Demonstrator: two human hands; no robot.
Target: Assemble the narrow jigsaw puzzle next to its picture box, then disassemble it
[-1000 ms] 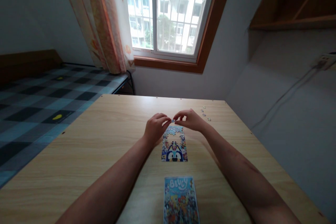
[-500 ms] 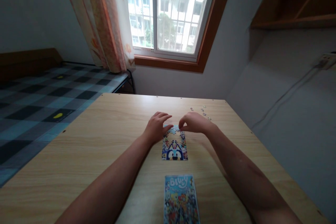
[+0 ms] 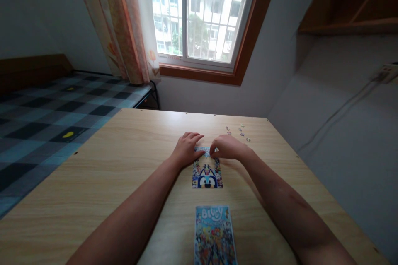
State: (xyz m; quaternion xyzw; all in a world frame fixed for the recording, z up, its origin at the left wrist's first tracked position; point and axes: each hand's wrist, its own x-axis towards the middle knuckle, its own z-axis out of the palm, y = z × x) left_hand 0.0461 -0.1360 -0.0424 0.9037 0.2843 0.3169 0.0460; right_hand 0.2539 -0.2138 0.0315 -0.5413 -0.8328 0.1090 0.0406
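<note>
Head view: puzzle partly under fingers

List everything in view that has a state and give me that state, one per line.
Puzzle, partly assembled, gap in its middle.
Loose pieces, lying apart from the puzzle.
Bluey box, printed face up; whether shut unclear.
Left hand, spread open at the puzzle.
Right hand, curled at the puzzle; any grip hidden.
Curtain, drawn aside.
Window, looks shut.
Plug, apparently in the wall socket.
</note>
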